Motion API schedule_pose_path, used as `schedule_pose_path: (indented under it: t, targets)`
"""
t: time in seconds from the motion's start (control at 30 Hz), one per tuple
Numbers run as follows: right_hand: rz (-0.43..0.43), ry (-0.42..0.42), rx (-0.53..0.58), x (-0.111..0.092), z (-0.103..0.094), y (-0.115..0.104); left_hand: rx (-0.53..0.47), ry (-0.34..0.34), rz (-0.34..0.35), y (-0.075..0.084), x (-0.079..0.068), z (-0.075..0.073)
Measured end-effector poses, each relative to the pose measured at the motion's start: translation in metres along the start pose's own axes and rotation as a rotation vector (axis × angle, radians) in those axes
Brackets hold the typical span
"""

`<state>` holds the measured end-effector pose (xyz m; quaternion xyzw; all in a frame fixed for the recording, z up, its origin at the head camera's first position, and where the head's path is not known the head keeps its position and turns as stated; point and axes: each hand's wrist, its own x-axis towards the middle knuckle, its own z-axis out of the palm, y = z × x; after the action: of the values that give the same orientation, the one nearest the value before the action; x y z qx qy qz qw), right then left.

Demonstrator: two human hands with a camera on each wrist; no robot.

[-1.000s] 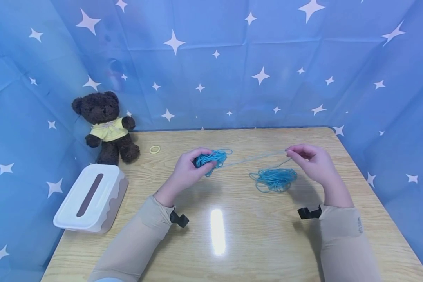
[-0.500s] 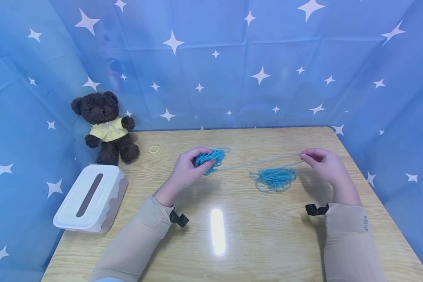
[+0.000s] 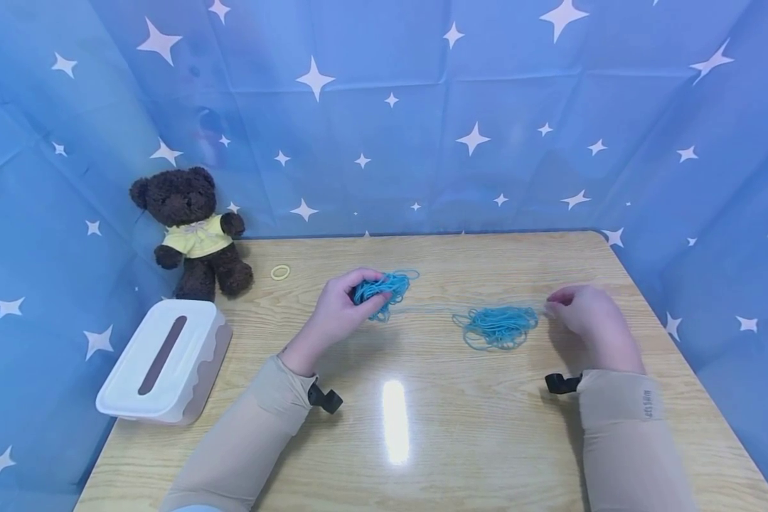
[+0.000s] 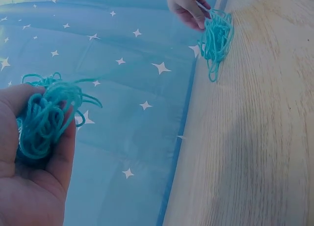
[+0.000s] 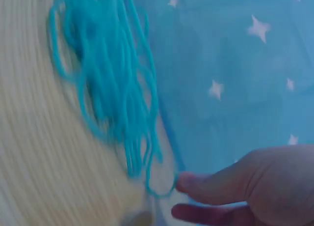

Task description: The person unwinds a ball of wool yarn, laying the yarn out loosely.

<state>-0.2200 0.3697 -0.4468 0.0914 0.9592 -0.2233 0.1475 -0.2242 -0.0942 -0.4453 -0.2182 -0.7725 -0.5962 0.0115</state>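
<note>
A loose bundle of blue yarn [image 3: 384, 286] is gripped in my left hand [image 3: 342, 309], between thumb and fingers, with loops sticking out past the fingertips. The left wrist view shows this held yarn [image 4: 46, 115] spread across the palm. A second heap of blue yarn [image 3: 499, 327] lies on the table to the right. My right hand [image 3: 589, 316] is low at that heap's right end, its fingertips at a thin strand. In the right wrist view a small loop of yarn [image 5: 159, 194] runs up to a fingertip. A faint strand stretches from the left bundle toward the right hand.
A brown teddy bear [image 3: 195, 235] in a yellow shirt sits at the table's back left. Beside it lies a small yellow ring [image 3: 280, 272]. In front of the bear stands a white slotted box [image 3: 166, 355]. A starry blue curtain [image 3: 384, 142] surrounds the wooden table [image 3: 473, 434].
My right hand first moved right, drawing the strand out from above the heap, then came down beside the heap's right end. The left hand keeps its bundle almost still.
</note>
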Motion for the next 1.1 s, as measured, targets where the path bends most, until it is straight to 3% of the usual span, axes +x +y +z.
schedule_pose_path:
  t: [0.13,0.2,0.3,0.47,0.6,0.77,1.1]
  targets:
    - [-0.190,0.030,0.006,-0.007,0.016,-0.045,0.018,-0.013,0.022,0.001,-0.001,0.001]
    - [-0.316,0.072,0.088,-0.013,0.031,-0.074,0.023,-0.017,0.019,0.001,-0.001,0.001]
    - [-0.469,0.053,0.229,-0.027,0.059,-0.119,0.024,-0.017,0.004,0.002,-0.002,0.002]
    - [-0.605,0.017,0.327,-0.052,0.101,-0.167,0.013,-0.029,0.020,0.001,-0.001,0.003]
    - [-0.661,0.078,0.377,-0.059,0.122,-0.181,0.007,-0.040,0.046,0.000,-0.001,0.005]
    - [-0.707,0.141,0.426,-0.060,0.130,-0.186,0.005,-0.037,0.039,-0.001,-0.001,0.006]
    - [-0.605,0.169,0.490,-0.055,0.107,-0.172,0.003,-0.046,0.006,0.001,-0.001,0.002]
